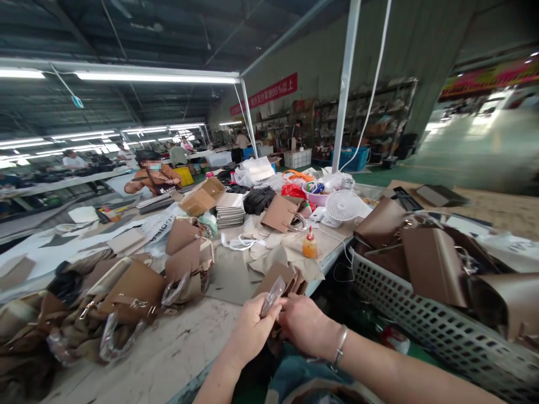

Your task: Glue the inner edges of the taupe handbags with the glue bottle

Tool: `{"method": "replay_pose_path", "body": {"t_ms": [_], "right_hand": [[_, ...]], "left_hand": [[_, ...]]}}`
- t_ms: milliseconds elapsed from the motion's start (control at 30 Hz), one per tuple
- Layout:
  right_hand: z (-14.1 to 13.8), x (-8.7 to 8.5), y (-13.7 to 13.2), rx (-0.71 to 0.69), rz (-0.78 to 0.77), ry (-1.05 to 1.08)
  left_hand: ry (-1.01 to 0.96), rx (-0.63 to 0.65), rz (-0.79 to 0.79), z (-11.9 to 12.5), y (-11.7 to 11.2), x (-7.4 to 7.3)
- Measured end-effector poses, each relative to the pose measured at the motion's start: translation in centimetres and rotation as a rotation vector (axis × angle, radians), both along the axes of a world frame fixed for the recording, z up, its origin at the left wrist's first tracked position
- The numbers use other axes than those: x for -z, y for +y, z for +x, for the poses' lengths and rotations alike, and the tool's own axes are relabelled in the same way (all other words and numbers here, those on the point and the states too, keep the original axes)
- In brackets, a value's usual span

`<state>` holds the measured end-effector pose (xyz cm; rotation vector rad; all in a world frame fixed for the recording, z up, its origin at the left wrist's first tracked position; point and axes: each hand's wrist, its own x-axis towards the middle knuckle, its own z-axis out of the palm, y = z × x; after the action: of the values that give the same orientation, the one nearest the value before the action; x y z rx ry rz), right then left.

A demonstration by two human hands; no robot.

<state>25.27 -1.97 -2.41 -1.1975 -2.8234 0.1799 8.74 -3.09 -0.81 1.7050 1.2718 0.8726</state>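
My left hand [251, 331] and my right hand [304, 325] meet at the near edge of the work table [177, 348]. The left hand pinches a small strip of clear plastic wrap [272, 296] that sticks up between thumb and fingers. The right hand is closed beside it, fingers curled towards the same wrap; a bangle sits on that wrist. Just beyond the hands lies a small stack of brown leather pieces [283, 278]. What sits under the hands is hidden.
Brown handbags wrapped in plastic [126, 292] pile up on the left of the table. A white lattice crate [433, 322] holding more brown bags stands on the right. An orange glue bottle [310, 244], a small white fan [344, 206] and cartons sit further back. A person [154, 174] works at the far side.
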Motion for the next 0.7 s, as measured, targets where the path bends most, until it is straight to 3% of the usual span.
{"method": "replay_pose_path", "body": {"t_ms": [200,433,533,633,700], "right_hand": [[3.6,-0.9,2.5,0.218,-0.002,0.104],[9.1,-1.2,6.2,0.405,-0.059,0.202],[10.0,0.8,6.9,0.293,-0.241,0.321],[9.4,4.5,7.1,0.17,-0.587,0.498],[8.2,7.2,7.1,0.122,-0.704,0.579]], "left_hand": [[0.064,0.07,-0.029,-0.3,0.3,-0.4],[0.194,0.167,0.044,-2.0,1.3,-2.3],[0.221,0.167,0.075,-3.1,2.2,-2.6],[0.224,0.151,0.092,-3.6,3.2,-2.2],[0.194,0.126,0.105,-3.9,3.8,-1.8]]}}
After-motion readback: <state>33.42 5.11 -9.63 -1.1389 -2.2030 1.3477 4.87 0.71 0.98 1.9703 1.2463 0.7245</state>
